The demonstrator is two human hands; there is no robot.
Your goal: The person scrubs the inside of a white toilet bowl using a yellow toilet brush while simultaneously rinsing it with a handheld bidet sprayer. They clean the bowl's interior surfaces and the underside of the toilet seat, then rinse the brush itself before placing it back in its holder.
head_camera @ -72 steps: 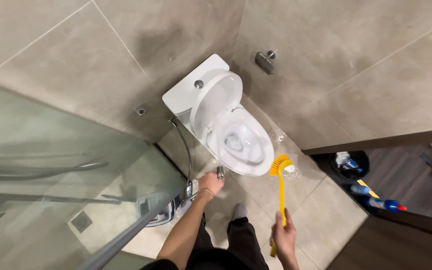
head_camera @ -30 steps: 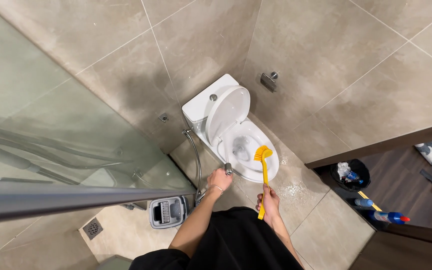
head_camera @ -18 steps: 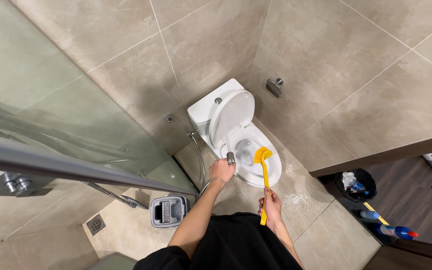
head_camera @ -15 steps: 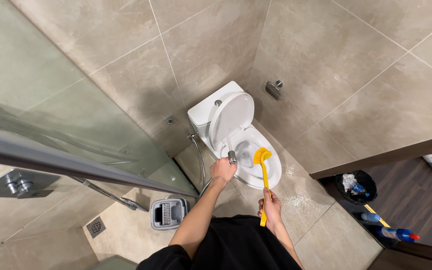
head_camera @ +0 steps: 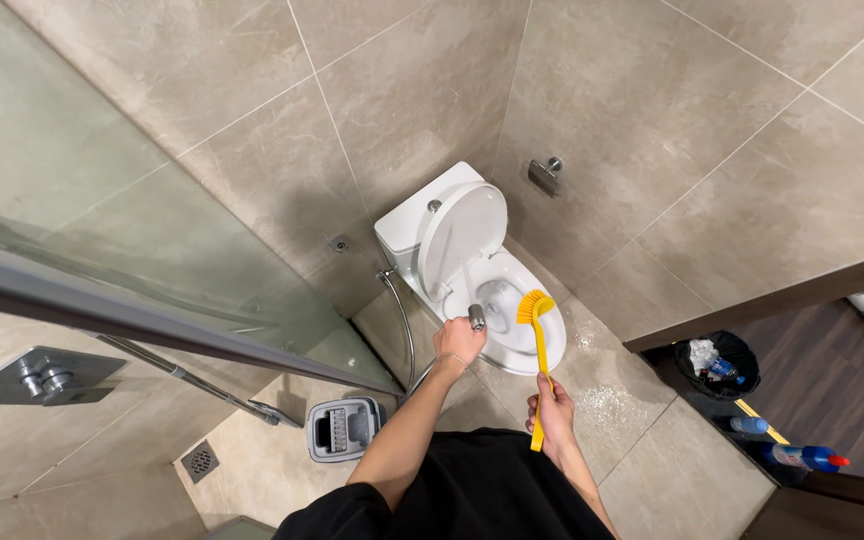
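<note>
Over the toilet bowl: brush and sprayer both held ready.

At twelve o'clock from the right hand (head_camera: 552, 412), closed on the yellow brush (head_camera: 536, 330), bristles sit on the toilet (head_camera: 512, 330) rim. The left hand (head_camera: 458, 342), closed around the metal sprayer (head_camera: 476, 317), points into the bowl. Scrubbing looks just started; wet floor (head_camera: 612, 400) remains.
</note>
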